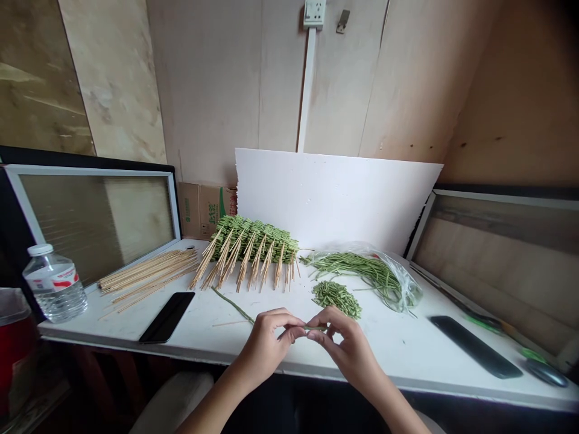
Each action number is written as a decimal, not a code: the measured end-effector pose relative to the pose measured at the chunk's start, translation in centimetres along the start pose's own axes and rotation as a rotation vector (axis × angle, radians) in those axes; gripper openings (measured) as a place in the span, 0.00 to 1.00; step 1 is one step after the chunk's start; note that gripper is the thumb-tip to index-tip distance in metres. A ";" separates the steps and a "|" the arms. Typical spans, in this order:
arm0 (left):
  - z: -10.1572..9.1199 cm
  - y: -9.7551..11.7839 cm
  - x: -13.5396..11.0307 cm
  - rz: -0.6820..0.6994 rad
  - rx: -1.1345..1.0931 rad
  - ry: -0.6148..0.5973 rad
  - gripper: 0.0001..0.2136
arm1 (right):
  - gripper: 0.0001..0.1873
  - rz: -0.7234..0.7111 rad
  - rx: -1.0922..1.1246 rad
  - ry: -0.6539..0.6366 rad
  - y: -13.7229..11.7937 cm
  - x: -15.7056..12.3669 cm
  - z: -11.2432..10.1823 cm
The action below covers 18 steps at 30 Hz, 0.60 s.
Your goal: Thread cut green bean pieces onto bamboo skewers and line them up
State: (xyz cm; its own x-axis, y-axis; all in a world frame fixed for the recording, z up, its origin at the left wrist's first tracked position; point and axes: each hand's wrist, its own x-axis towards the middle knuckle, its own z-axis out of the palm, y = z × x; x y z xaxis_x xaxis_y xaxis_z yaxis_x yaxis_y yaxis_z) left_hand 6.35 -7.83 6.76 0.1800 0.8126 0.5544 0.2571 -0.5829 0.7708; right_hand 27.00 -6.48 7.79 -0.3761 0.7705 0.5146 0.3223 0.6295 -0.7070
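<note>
- Because the white counter ends close under the wrists, anything dropped in front of the heap of cut bean pieces could, I judge, roll off the edge.
- Left of the heap and behind it, the stack of skewered bean pieces is layered high with bamboo ends jutting forward; catching those ends might slide the upper rows.
- Right of the heap and just behind it, the clear plastic bag holds uncut yardlong beans in a tangle; tugging one could drag others across the heap.
- Well left of the heap, the loose bamboo skewers lie fanned, and a brush could roll them apart.
- In front of the heap, the left hand and right hand nearly meet, the fingers of each pinched on a slim green length; uneven pressure might bruise or split it.
- That held yardlong bean seems to trail left from the heap's front; a snag there could jerk it loose.
</note>
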 end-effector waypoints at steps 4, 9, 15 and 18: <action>0.1 0.1 -0.1 0.044 0.032 0.005 0.04 | 0.08 -0.034 -0.004 0.015 0.0 -0.1 0.3; -0.1 -0.1 -0.3 0.057 0.075 0.001 0.04 | 0.08 -0.052 -0.002 0.018 -0.1 -0.3 0.6; -0.6 0.1 -0.1 0.063 0.099 -0.005 0.05 | 0.07 -0.074 -0.024 0.075 0.0 -0.2 0.4; -0.4 0.4 -0.1 0.079 0.122 -0.012 0.06 | 0.09 -0.082 -0.033 0.064 0.0 -0.2 0.5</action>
State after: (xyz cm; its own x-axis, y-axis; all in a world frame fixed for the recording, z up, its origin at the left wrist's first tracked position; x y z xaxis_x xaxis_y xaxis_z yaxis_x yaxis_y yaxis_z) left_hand 6.02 -8.16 7.12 0.2149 0.7648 0.6073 0.3553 -0.6404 0.6809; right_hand 26.63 -6.71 7.42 -0.3465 0.7202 0.6010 0.3212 0.6931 -0.6454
